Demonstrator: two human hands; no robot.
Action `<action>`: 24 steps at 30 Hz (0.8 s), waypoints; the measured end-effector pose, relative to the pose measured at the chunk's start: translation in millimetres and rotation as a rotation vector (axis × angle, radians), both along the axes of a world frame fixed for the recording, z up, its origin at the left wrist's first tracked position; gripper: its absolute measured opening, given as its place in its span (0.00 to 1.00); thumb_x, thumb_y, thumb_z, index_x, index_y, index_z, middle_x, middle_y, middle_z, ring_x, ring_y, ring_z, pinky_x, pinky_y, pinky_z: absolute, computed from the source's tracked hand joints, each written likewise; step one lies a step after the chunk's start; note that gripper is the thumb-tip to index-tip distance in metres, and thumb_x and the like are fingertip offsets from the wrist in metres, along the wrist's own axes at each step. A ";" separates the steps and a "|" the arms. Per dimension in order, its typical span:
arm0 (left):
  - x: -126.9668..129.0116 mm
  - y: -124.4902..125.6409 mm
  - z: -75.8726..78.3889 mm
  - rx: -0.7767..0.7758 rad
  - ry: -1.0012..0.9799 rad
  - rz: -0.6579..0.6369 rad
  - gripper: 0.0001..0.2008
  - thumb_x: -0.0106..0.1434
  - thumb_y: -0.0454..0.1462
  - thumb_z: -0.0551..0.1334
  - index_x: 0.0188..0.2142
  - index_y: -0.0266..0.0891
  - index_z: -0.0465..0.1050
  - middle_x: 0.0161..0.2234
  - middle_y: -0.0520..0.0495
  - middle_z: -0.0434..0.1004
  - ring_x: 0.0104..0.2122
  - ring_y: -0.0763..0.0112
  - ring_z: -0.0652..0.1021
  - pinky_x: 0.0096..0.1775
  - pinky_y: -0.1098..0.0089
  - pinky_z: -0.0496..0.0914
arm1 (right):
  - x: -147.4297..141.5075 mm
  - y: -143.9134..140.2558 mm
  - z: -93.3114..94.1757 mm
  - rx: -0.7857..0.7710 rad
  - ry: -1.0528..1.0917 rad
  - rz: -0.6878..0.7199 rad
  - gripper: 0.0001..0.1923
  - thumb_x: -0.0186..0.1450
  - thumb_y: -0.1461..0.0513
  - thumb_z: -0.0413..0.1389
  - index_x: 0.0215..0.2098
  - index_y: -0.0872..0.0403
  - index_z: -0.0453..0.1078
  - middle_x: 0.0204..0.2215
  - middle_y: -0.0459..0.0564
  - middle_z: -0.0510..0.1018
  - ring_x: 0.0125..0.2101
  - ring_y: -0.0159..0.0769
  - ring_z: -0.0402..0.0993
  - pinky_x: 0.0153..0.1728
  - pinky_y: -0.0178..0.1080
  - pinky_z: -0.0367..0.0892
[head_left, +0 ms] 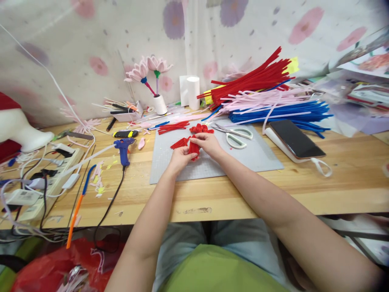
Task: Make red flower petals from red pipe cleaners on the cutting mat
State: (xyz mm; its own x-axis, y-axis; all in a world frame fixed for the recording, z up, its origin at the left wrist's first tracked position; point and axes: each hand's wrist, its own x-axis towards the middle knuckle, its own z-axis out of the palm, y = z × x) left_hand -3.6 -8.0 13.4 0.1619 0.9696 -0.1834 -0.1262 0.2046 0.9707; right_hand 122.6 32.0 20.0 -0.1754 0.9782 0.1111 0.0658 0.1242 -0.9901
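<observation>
Over the grey cutting mat point(258, 160), both my hands close on a small bundle of red pipe cleaners point(193, 149). My left hand point(181, 159) pinches it from the left and below. From the right, my right hand point(206, 142) grips its upper part, fingertips close to the left ones. A red curled pipe-cleaner piece point(201, 128) lies just beyond my hands. More red pipe cleaners point(174, 127) rest at the mat's back edge, and a short red bunch point(180, 142) sits beside my left hand. Scissors point(238, 137) with pale handles lie to the right.
A blue glue gun point(123, 150) and a yellow-black cutter point(125, 134) lie left of the mat. Power strips point(51, 186) and cables crowd the far left. Stacks of red point(249, 83), pink and blue pipe cleaners stand behind right. A phone point(297, 138) lies at right; pink flowers point(148, 71) stand behind.
</observation>
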 end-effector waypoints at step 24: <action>0.3 -0.5 -1.3 -0.052 -0.134 -0.052 0.13 0.48 0.38 0.66 0.32 0.32 0.74 0.30 0.41 0.77 0.31 0.67 0.78 0.38 0.63 0.70 | 5.6 1.1 6.9 0.004 0.014 0.077 0.14 0.46 0.54 0.59 0.22 0.58 0.67 0.15 0.41 0.64 0.18 0.24 0.57 0.21 0.32 0.55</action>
